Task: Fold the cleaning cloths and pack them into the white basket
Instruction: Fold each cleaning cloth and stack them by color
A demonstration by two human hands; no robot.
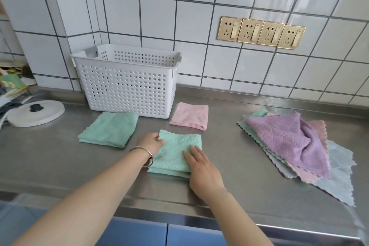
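A folded green cloth (175,150) lies on the steel counter in front of me. My left hand (150,143) pinches its far left corner. My right hand (201,170) rests flat on its right side, fingers together. Another folded green cloth (108,129) lies to the left, and a folded pink cloth (189,116) sits behind, beside the white basket (127,84). The perforated basket stands against the tiled wall, and I see nothing inside it. A loose pile of unfolded cloths (295,146), purple on top of pink, green and grey ones, lies at the right.
A white round lid with a black knob (37,113) lies at the left on the steel counter (229,156). Clutter fills the far left edge. Gold wall sockets (260,33) sit above the counter. The counter's front edge runs below my arms.
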